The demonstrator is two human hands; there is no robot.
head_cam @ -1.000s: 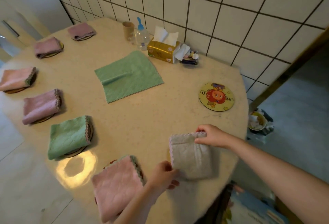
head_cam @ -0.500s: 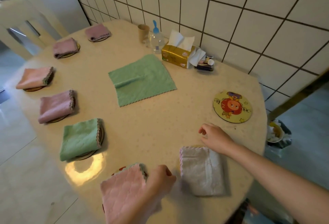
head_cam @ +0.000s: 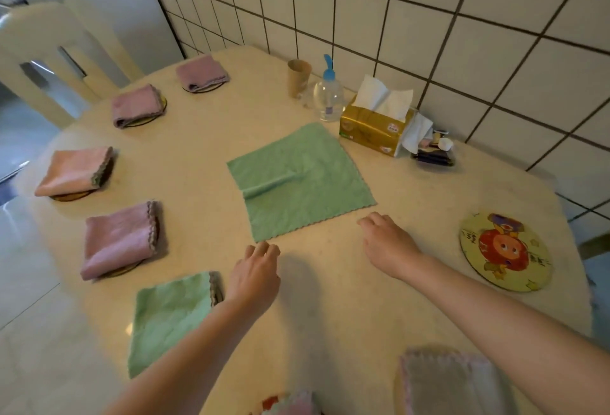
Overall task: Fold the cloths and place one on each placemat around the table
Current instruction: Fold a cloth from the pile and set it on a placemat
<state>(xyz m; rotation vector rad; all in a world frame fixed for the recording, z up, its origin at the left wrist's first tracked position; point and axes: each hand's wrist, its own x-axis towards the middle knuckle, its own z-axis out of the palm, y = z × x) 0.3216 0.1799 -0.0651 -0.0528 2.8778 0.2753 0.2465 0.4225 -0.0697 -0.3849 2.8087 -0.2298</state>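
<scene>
A green cloth point(head_cam: 302, 180) lies spread flat in the middle of the table, with one ridge across it. My left hand point(head_cam: 255, 274) hovers just below its near left corner, fingers apart, holding nothing. My right hand point(head_cam: 388, 243) is beside the cloth's near right corner, also holding nothing. A round cartoon placemat point(head_cam: 505, 251) at the right has no cloth on it. A folded grey cloth point(head_cam: 449, 381) lies at the near edge. Folded cloths rest on mats along the left: green point(head_cam: 170, 315), mauve point(head_cam: 120, 239), pink point(head_cam: 76, 172), and two more mauve ones point(head_cam: 137, 106) point(head_cam: 201, 73).
At the back by the tiled wall stand a brown cup point(head_cam: 298, 77), a clear pump bottle point(head_cam: 327, 94), a gold tissue box point(head_cam: 376, 124) and small items point(head_cam: 434, 150). A pale chair point(head_cam: 43, 51) stands at the far left. The table edge point(head_cam: 574, 282) drops off on the right.
Both hands let go of the grey folded cloth and moved forward to the near edge of the spread green cloth. The view shifted forward with them.
</scene>
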